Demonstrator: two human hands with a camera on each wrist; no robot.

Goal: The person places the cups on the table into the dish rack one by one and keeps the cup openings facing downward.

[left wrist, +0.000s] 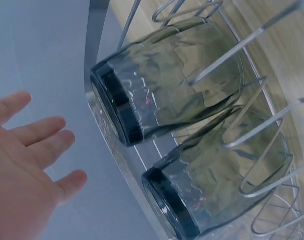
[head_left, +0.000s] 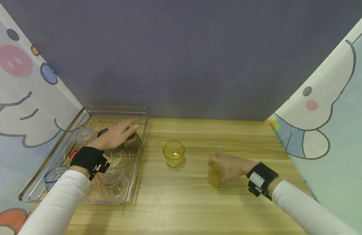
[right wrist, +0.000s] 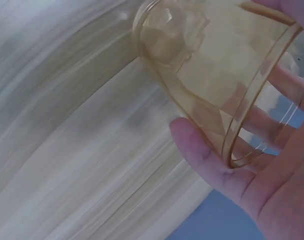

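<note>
My right hand grips a yellow glass cup around its rim, thumb on one side and fingers on the other. The cup stands upright over the wooden table, and the right wrist view shows the thumb pressed to its side. A second yellow glass cup stands upright to its left. With fingers spread, my left hand hovers over the wire dish rack and holds nothing. Below and beside it in the rack are two grey-tinted glasses, one nearer and another alongside, apart from the fingers.
The rack also bears a clear glass at its front, a clear glass at the left and a blue-rimmed container. A dark panel closes off the back of the wooden table. Cartoon-printed sheets flank both sides.
</note>
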